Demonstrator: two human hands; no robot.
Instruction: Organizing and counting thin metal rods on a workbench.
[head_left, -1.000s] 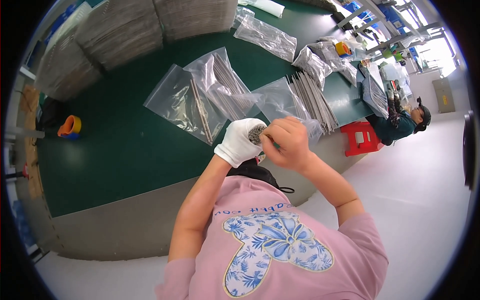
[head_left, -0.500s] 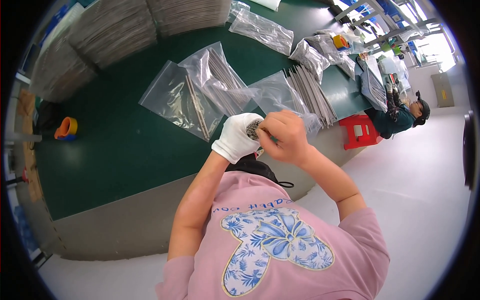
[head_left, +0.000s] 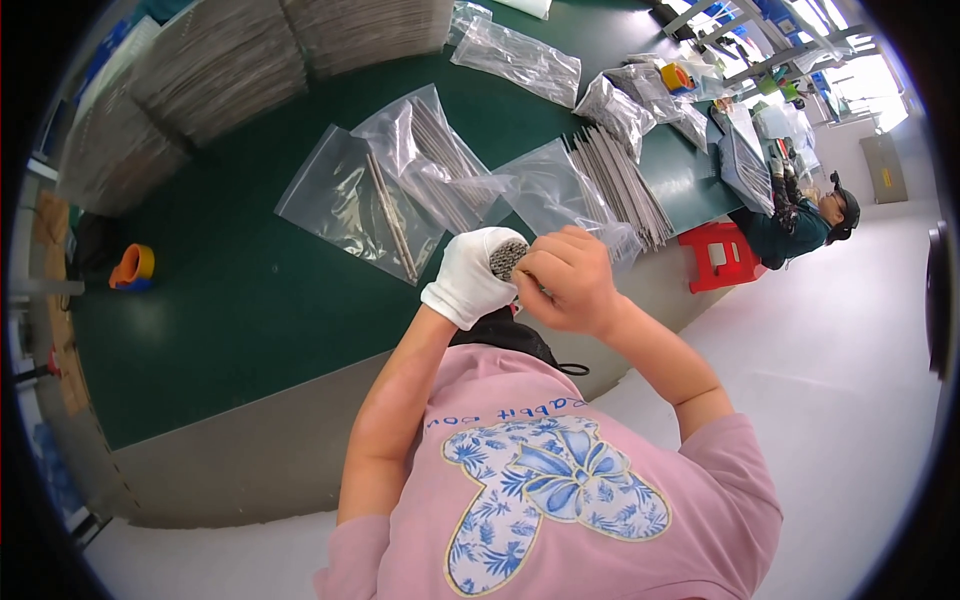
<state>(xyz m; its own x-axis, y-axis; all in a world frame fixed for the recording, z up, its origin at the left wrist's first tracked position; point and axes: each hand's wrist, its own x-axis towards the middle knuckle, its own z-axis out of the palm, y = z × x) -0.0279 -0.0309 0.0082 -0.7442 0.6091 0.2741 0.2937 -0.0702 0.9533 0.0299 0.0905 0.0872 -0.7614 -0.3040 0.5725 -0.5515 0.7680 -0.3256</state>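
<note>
My left hand [head_left: 468, 282], in a white glove, is wrapped round a bundle of thin grey metal rods [head_left: 507, 259], whose packed ends face up. My bare right hand [head_left: 570, 282] is closed, thumb and fingertips pinched at the right edge of those ends. Whatever sits between these fingertips is hidden. Just beyond my hands lies a clear plastic bag [head_left: 335, 215] with a few thin rods [head_left: 388, 210] on it. Beside it is another clear bag [head_left: 400, 125] with several rods inside. Farther right, a pile of grey rods [head_left: 622, 190] lies partly under a clear bag [head_left: 545, 180].
Wrapped stacks [head_left: 220, 65] stand along the far left of the green table [head_left: 230, 270]. An orange tape roll [head_left: 132, 267] lies at left. Filled plastic bags [head_left: 615, 112] are at the back right. Beyond a red stool [head_left: 722, 262], a co-worker [head_left: 800, 225] works at the table.
More of the rod ends shows now, as my right fingers have shifted slightly right. My left hand keeps its hold. The whole view has moved a little.
</note>
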